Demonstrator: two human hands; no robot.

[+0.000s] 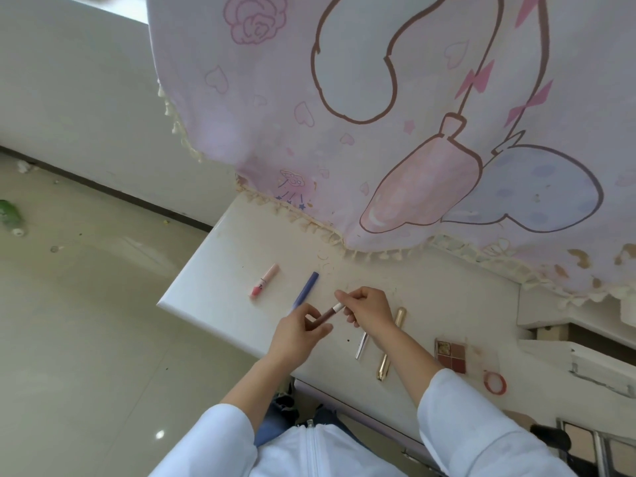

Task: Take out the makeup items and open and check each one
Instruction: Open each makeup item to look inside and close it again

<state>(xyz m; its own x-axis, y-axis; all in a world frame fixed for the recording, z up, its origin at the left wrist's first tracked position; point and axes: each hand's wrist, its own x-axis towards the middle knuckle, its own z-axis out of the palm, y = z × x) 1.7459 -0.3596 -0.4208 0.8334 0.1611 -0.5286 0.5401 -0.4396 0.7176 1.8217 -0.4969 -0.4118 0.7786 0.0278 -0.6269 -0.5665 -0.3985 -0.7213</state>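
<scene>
While both hands grip, brown pencil (323, 315) between.

A slim brown pencil with a white end (325, 313) shows between the hands; a pink tube with a paler pink cap (264, 281), a lavender-blue pen-shaped stick (305, 290), a silver wand (361, 346) and a shiny gold tube (390, 344) lie on the off-white tabletop (220, 270). A square palette of red and brown pans (451, 356) sits by a red ring of tape (495, 382); the pale pink tasselled cloth (275, 115) bears brown-outlined cartoon shapes, hearts and a rose.
</scene>
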